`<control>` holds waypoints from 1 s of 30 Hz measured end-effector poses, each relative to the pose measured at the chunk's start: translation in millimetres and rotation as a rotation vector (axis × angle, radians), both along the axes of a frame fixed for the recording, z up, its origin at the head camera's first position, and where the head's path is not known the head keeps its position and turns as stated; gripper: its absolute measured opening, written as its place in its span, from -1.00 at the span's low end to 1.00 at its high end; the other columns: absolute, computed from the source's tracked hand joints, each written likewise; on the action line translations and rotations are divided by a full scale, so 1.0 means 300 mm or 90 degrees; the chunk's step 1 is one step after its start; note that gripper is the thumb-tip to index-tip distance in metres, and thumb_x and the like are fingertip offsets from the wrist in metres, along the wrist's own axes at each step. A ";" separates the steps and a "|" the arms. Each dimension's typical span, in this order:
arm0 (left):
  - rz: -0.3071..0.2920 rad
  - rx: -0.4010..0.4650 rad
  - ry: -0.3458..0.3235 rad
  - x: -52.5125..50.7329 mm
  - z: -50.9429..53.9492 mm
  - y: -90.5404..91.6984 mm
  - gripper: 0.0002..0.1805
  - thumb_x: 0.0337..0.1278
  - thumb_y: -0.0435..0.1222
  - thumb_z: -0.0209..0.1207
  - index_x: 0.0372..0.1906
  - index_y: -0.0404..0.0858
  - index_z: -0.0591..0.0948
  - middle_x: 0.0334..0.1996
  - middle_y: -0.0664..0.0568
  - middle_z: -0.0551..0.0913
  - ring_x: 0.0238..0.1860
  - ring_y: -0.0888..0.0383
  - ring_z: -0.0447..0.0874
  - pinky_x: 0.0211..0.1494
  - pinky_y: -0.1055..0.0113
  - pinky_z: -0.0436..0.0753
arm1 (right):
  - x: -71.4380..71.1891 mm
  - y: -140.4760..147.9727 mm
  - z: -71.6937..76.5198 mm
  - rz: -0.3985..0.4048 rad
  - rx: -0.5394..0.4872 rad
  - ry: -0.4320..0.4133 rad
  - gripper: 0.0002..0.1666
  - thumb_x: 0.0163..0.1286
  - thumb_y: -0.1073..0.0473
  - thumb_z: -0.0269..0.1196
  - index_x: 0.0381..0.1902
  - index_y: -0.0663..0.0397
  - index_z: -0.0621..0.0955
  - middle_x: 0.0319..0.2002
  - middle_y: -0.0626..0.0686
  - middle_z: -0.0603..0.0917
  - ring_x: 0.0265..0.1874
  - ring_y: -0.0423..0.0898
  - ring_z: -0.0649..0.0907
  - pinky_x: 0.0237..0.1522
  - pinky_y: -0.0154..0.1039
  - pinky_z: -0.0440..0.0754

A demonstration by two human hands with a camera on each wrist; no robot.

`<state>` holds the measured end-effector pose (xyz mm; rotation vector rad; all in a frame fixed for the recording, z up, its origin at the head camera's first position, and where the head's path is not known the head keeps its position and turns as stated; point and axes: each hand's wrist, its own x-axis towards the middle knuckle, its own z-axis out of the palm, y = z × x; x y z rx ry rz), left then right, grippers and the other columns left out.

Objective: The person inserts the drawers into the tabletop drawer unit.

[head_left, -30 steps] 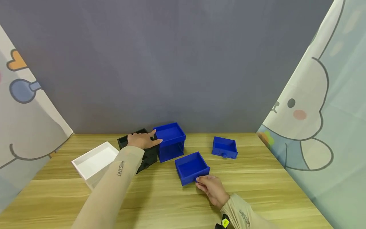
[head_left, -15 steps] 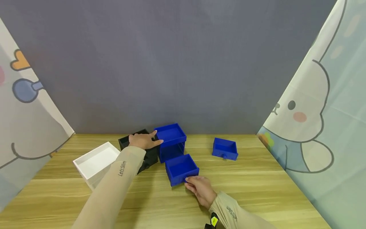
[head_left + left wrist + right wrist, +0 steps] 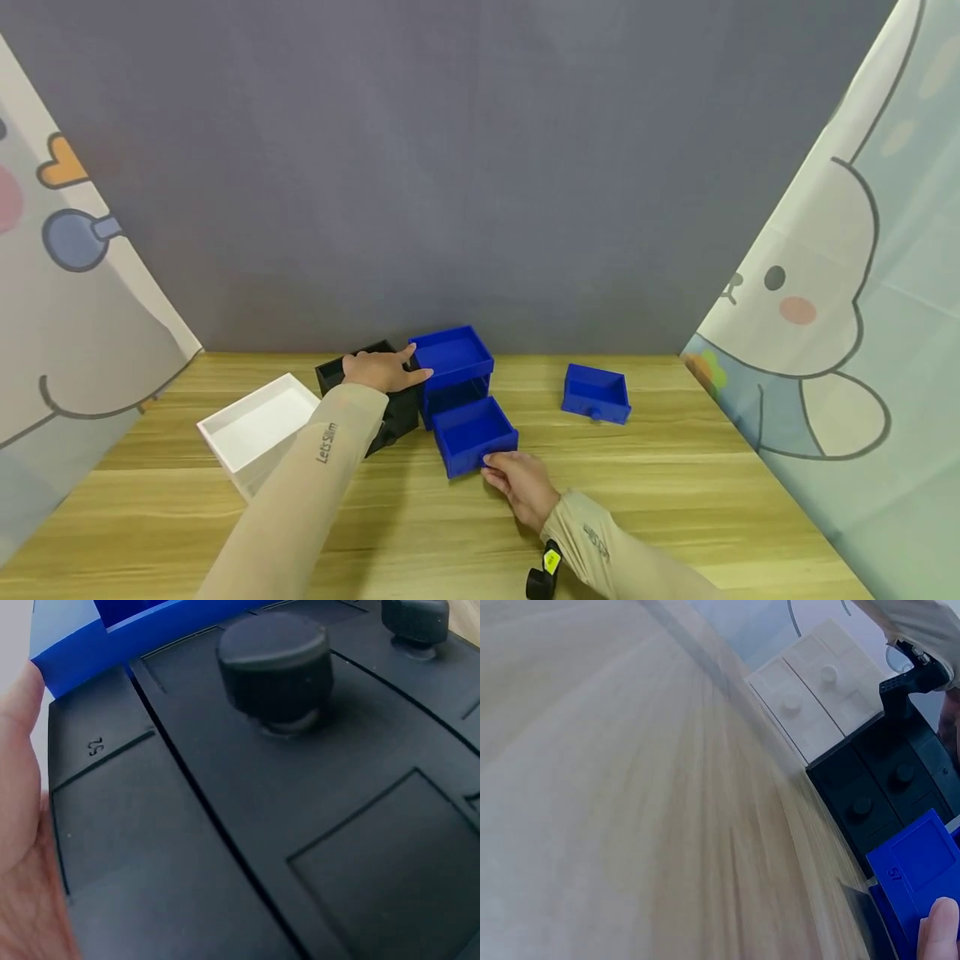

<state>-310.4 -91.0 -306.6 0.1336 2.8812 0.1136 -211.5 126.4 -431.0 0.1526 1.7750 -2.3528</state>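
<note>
In the head view, my right hand [image 3: 521, 483] pinches the front of a blue drawer [image 3: 474, 433], and its fingers cover the gripped spot. The drawer's back end meets the lower opening of a small blue cabinet [image 3: 453, 352]. My left hand [image 3: 378, 371] lies over the black cabinet [image 3: 401, 408], thumb and forefinger spread, touching the blue cabinet's left side. Close up in the left wrist view are the black cabinet's knobs [image 3: 276, 671]. A fingertip [image 3: 939, 930] rests against the blue drawer front [image 3: 922, 859] in the right wrist view.
A second blue drawer [image 3: 596, 393] with a round knob sits on the wooden table [image 3: 660, 475] to the right. The white cabinet [image 3: 258, 421] stands left of the black one, partly behind the left sleeve. A grey backdrop [image 3: 480, 167] rises behind the table.
My right hand has moved the blue drawer left, then away from me, up to the blue cabinet's lower opening. The left hand keeps its place on the cabinets. The head view has shifted slightly.
</note>
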 end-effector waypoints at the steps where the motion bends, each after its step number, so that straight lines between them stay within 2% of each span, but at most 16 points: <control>1: 0.001 0.000 -0.001 0.000 0.000 -0.001 -0.17 0.28 0.33 -0.21 0.54 0.07 -0.01 0.14 -0.24 0.54 0.29 -0.38 0.23 0.28 -0.24 0.10 | -0.004 -0.003 0.003 -0.001 0.000 -0.001 -0.78 0.33 0.42 0.13 -0.15 0.56 0.54 -0.46 0.00 0.64 -0.48 -0.30 0.65 -0.30 -0.48 0.59; 6: 0.002 0.008 -0.001 -0.002 -0.006 0.000 -0.17 0.27 0.33 -0.21 0.53 0.08 -0.01 0.13 -0.23 0.56 0.28 -0.37 0.24 0.28 -0.24 0.10 | -0.021 -0.020 -0.006 -0.021 0.004 -0.004 -0.76 0.32 0.43 0.14 -0.12 0.59 0.52 -0.47 -0.01 0.64 -0.50 -0.30 0.64 -0.32 -0.48 0.59; 13: 0.001 0.010 0.000 -0.004 -0.008 0.000 -0.18 0.28 0.32 -0.19 0.53 0.06 0.00 0.14 -0.23 0.55 0.27 -0.36 0.26 0.27 -0.23 0.11 | -0.039 -0.031 -0.007 -0.047 -0.009 -0.020 -0.87 0.31 0.46 0.14 -0.22 0.49 0.55 -0.50 -0.01 0.64 -0.52 -0.28 0.65 -0.33 -0.47 0.59; 15: 0.003 0.008 -0.001 -0.006 -0.009 -0.001 -0.17 0.28 0.32 -0.19 0.53 0.07 -0.01 0.03 -0.21 0.62 0.15 -0.30 0.41 0.23 -0.19 0.18 | -0.044 -0.033 -0.007 -0.049 -0.014 -0.019 -0.86 0.31 0.46 0.13 -0.21 0.50 0.54 -0.50 -0.01 0.63 -0.52 -0.28 0.65 -0.33 -0.47 0.60; 17: 0.007 0.004 -0.007 -0.010 -0.010 -0.001 -0.16 0.26 0.34 -0.20 0.54 0.09 -0.02 -0.20 -0.15 0.67 -0.11 -0.15 0.55 0.08 -0.04 0.33 | -0.046 -0.034 -0.006 -0.048 -0.017 -0.018 -0.84 0.31 0.46 0.12 -0.19 0.52 0.53 -0.51 -0.01 0.63 -0.52 -0.28 0.65 -0.34 -0.47 0.59; 18: 0.010 0.004 -0.013 -0.012 -0.011 -0.001 -0.16 0.25 0.35 -0.21 0.54 0.11 -0.04 -0.32 -0.11 0.66 -0.27 -0.06 0.55 -0.04 0.05 0.37 | -0.046 -0.035 -0.006 -0.049 -0.019 -0.019 -0.83 0.31 0.47 0.12 -0.18 0.53 0.53 -0.51 0.00 0.63 -0.52 -0.28 0.65 -0.33 -0.47 0.60; 20: 0.017 0.004 -0.025 -0.017 -0.016 -0.002 -0.14 0.22 0.38 -0.22 0.53 0.15 -0.06 -0.55 -0.04 0.57 -0.56 0.09 0.37 -0.31 0.21 0.31 | -0.046 -0.036 -0.007 -0.049 -0.022 -0.020 -0.83 0.31 0.47 0.12 -0.17 0.54 0.53 -0.50 0.00 0.63 -0.52 -0.27 0.65 -0.33 -0.46 0.60; 22: 0.024 0.006 -0.034 -0.021 -0.021 -0.004 -0.14 0.19 0.40 -0.22 0.53 0.19 -0.08 -0.64 0.00 0.49 -0.67 0.17 0.17 -0.46 0.28 0.17 | -0.047 -0.038 -0.007 -0.048 -0.027 -0.020 -0.83 0.32 0.47 0.12 -0.17 0.53 0.53 -0.49 0.00 0.63 -0.51 -0.26 0.65 -0.32 -0.45 0.60; 25: 0.029 0.008 -0.037 -0.024 -0.026 -0.007 -0.13 0.17 0.41 -0.21 0.52 0.22 -0.09 -0.68 0.03 0.44 -0.71 0.20 0.04 -0.53 0.30 0.10 | -0.049 -0.042 -0.009 -0.048 -0.033 -0.020 -0.84 0.31 0.48 0.12 -0.18 0.53 0.54 -0.48 0.01 0.64 -0.50 -0.25 0.65 -0.31 -0.44 0.61; 30: 0.024 0.004 -0.032 -0.027 -0.027 -0.007 -0.13 0.17 0.42 -0.21 0.52 0.22 -0.07 -0.71 0.04 0.40 -0.73 0.21 0.01 -0.55 0.31 0.09 | -0.054 -0.046 -0.011 -0.050 -0.037 -0.018 -0.84 0.33 0.47 0.12 -0.17 0.52 0.54 -0.49 0.00 0.63 -0.50 -0.26 0.65 -0.32 -0.45 0.60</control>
